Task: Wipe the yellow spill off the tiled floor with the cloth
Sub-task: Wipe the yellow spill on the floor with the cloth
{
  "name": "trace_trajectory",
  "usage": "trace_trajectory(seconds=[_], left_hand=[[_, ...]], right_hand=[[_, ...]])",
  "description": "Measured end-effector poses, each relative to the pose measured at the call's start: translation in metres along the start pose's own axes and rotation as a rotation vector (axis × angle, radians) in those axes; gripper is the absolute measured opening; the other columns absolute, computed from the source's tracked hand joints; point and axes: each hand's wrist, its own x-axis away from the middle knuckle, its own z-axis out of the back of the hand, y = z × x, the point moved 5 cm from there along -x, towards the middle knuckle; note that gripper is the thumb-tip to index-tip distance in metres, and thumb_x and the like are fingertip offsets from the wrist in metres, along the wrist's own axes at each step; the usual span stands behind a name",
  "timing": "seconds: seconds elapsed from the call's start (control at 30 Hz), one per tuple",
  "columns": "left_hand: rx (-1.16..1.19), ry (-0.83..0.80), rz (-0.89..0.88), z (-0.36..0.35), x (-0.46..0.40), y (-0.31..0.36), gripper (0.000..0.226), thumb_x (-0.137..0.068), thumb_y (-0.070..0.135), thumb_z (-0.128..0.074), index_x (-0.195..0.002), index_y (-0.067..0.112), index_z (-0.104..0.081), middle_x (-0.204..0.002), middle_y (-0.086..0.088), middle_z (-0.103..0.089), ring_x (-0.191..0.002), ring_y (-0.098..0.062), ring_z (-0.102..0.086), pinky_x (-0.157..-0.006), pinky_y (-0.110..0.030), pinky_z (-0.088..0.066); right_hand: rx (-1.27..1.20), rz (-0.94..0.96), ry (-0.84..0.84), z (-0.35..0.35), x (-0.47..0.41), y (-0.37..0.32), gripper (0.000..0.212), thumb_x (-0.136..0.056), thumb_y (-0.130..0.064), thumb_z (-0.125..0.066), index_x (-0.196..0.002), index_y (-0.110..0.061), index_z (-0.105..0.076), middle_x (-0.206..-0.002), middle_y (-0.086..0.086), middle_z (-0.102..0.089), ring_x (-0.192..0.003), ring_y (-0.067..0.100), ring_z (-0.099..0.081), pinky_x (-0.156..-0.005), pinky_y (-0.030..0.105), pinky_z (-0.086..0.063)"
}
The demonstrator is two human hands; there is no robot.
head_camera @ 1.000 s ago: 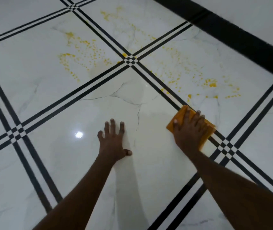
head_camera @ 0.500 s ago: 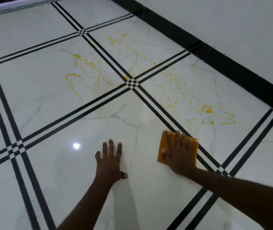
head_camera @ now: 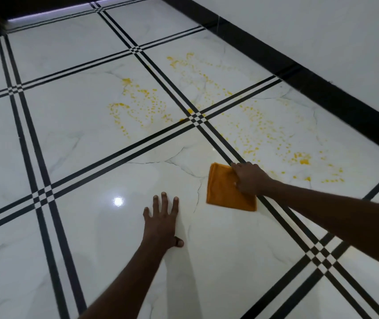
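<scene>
An orange folded cloth (head_camera: 223, 192) lies flat on the white tiled floor (head_camera: 73, 139). My right hand (head_camera: 248, 178) presses on the cloth's right side, fingers closed over its edge. The yellow spill (head_camera: 264, 134) is scattered as droplets over the three tiles beyond the cloth, with thicker blobs at the far right (head_camera: 303, 161) and another patch on the left tile (head_camera: 140, 104). My left hand (head_camera: 162, 217) rests flat on the floor with fingers spread, to the left of the cloth and nearer to me.
Black double stripes (head_camera: 197, 119) cross the floor between tiles. A black skirting band (head_camera: 322, 88) runs along the white wall (head_camera: 333, 38) at the right. A ceiling light reflects on the near tile (head_camera: 118, 201).
The view has tilted up and shows more floor. My right hand has slid the cloth leftward off the stripe and now sits on its right side; more cloth is uncovered. My left hand stays planted.
</scene>
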Motion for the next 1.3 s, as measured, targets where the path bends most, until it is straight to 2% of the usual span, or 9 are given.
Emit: trace_trajectory(seconds=[0.1,0.27,0.47,0.67,0.8,0.9,1.0,1.13,1.3], left_hand=[[0.007,-0.008,0.006,0.001,0.0,0.0,0.133,-0.075,0.065,-0.074,-0.159,0.021,0.019,-0.166,-0.018,0.023,-0.154,-0.043,0.015,-0.122,-0.06,-0.014],[-0.011,-0.003,0.012,-0.001,-0.001,-0.001,0.134,-0.073,0.068,-0.074,-0.158,0.023,0.02,-0.166,-0.017,0.023,-0.154,-0.041,0.014,-0.123,-0.057,-0.016],[-0.029,-0.035,0.019,0.0,-0.002,0.001,0.139,-0.071,0.07,-0.074,-0.157,0.019,0.022,-0.165,-0.017,0.027,-0.154,-0.041,0.016,-0.123,-0.055,-0.015],[0.013,-0.167,-0.001,0.023,-0.009,-0.001,0.124,-0.079,0.066,-0.07,-0.16,0.023,0.013,-0.168,-0.014,0.019,-0.157,-0.035,0.004,-0.119,-0.046,-0.033],[0.16,-0.159,0.021,0.06,-0.034,-0.013,0.084,-0.09,0.058,-0.063,-0.158,0.021,-0.031,-0.163,-0.003,-0.032,-0.146,-0.019,-0.037,-0.115,-0.029,-0.033],[0.142,0.102,-0.011,0.088,-0.055,-0.009,0.059,-0.096,0.05,-0.055,-0.149,0.023,-0.048,-0.141,0.001,-0.057,-0.132,-0.018,-0.053,-0.107,-0.028,-0.04],[0.218,0.336,-0.1,0.096,-0.08,0.008,0.067,-0.086,0.053,-0.048,-0.137,0.011,-0.061,-0.123,-0.013,-0.067,-0.11,-0.035,-0.066,-0.089,-0.042,-0.056],[0.173,0.283,-0.129,0.082,-0.098,0.046,0.078,-0.093,0.051,-0.06,-0.157,0.014,-0.034,-0.159,-0.019,-0.037,-0.145,-0.038,-0.038,-0.108,-0.053,-0.042],[0.094,0.207,-0.315,0.065,-0.107,0.113,0.093,-0.094,0.064,-0.048,-0.162,0.027,0.005,-0.17,-0.012,0.009,-0.158,-0.032,0.001,-0.122,-0.051,-0.019]], right_hand=[[-0.063,-0.032,0.026,0.004,-0.002,0.006,0.044,-0.087,-0.033,-0.064,-0.123,-0.011,-0.052,-0.11,0.015,-0.067,-0.104,0.035,-0.063,-0.09,0.046,-0.055],[-0.364,-0.054,-0.022,0.008,-0.006,-0.002,0.028,-0.086,-0.028,-0.071,-0.099,-0.003,-0.066,-0.096,0.012,-0.068,-0.091,0.028,-0.066,-0.083,0.04,-0.055],[-0.721,-0.176,0.109,0.047,0.028,0.063,0.017,-0.083,-0.012,-0.074,-0.099,-0.014,-0.066,-0.1,0.01,-0.067,-0.093,0.027,-0.065,-0.075,0.036,-0.052],[-0.722,-0.218,0.408,0.108,0.061,0.125,0.019,-0.086,-0.012,-0.07,-0.099,-0.022,-0.061,-0.086,-0.002,-0.063,-0.079,0.024,-0.061,-0.062,0.029,-0.04],[-0.659,-0.088,0.333,0.1,0.046,0.093,0.015,-0.091,-0.021,-0.07,-0.104,-0.015,-0.071,-0.091,-0.006,-0.06,-0.089,0.019,-0.063,-0.064,0.008,-0.035],[-0.553,-0.232,0.266,0.05,0.017,0.078,0.047,-0.091,-0.053,-0.048,-0.1,-0.015,-0.073,-0.097,0.006,-0.073,-0.097,0.028,-0.07,-0.075,0.03,-0.046],[-0.324,-0.337,0.274,-0.022,-0.003,0.065,0.07,-0.095,-0.054,-0.027,-0.149,-0.016,-0.05,-0.157,0.019,-0.045,-0.146,0.042,-0.04,-0.118,0.057,-0.03],[-0.292,-0.318,0.371,-0.075,0.039,0.017,0.076,-0.098,-0.055,-0.035,-0.164,-0.022,-0.018,-0.171,0.016,-0.013,-0.158,0.039,-0.014,-0.125,0.062,-0.01],[-0.298,-0.351,0.395,-0.106,0.105,0.058,0.082,-0.097,-0.058,-0.04,-0.165,-0.02,-0.014,-0.172,0.013,-0.013,-0.159,0.035,-0.014,-0.124,0.062,-0.014]])
